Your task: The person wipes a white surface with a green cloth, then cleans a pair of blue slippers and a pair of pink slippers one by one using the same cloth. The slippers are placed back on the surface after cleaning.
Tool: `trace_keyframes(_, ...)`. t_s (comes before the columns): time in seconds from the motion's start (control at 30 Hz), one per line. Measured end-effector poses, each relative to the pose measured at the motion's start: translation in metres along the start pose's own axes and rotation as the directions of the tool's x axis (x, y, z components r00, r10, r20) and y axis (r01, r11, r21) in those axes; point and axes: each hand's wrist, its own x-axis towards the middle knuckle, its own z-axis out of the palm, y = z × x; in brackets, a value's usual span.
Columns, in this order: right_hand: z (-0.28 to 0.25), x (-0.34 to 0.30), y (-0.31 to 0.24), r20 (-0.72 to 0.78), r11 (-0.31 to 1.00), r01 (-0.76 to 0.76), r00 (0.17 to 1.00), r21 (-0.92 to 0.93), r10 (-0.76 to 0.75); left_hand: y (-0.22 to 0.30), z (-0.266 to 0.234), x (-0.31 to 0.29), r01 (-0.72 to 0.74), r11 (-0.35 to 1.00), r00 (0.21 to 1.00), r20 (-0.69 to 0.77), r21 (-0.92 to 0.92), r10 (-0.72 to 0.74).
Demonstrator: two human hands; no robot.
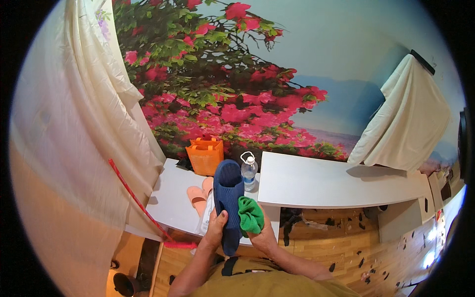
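My left hand point(215, 230) grips a dark blue ribbed slipper point(228, 203) by its lower part, thumb across the sole. The slipper stands nearly upright in front of me, its strap end at the top. In my right hand point(263, 238) is a bunched green cloth point(251, 215), held against the slipper's right edge; the cloth hides most of those fingers. Behind the slipper, a pair of pink slippers point(197, 198) lies on a low white table point(170, 205), beside a white package point(206, 218) partly covered by my left hand.
An orange bag point(205, 157) and a clear water bottle point(249, 173) stand at the table's back. To the right is a higher white cabinet top point(321, 180). A red-handled broom point(136, 198) leans at the left by a pale curtain point(89, 99). Dark scraps litter the wooden floor point(341, 252).
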Motion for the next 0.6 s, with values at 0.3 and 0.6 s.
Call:
trace_keyframes(0.3,-0.036,0.008,0.018,-0.16,0.703,-0.316,0.838,0.637,0.521,0.029,0.014,0.005,-0.224,0.901,0.959,-0.082,0.373,0.272)
trace_keyframes(0.6,-0.007,0.002,-0.025,0.22,0.615,0.399,0.911,-0.68,-0.349,-0.001,0.018,0.0,-0.255,0.392,0.887,0.052,0.884,0.46)
